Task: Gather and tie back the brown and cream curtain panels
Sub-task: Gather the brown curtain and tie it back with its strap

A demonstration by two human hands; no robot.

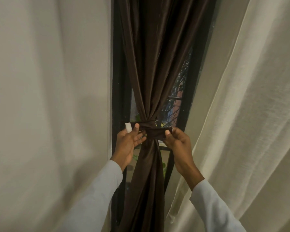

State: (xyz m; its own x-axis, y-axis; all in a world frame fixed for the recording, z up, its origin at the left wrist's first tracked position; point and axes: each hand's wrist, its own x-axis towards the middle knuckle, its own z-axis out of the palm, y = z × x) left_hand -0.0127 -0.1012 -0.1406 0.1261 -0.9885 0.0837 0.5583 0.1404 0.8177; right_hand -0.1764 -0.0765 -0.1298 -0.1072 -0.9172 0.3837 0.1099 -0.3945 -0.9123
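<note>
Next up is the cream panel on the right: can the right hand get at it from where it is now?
Probably yes, once it lets go. The right hand is pinching one end of the brown tieback, so it is busy. The cream panel hangs just to its right with nothing between them.

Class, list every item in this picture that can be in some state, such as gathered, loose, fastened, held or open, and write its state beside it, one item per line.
Dark brown satin curtain panel: gathered, cinched at the middle.
Matching brown fabric tie-back band: wrapped around the panel, ends not yet joined.
White fastening tab: exposed, unattached.
Cream curtain panels: hanging loose, untied.
Left hand: fingers holding the band's left end.
Right hand: pinching the band's right end.
</note>
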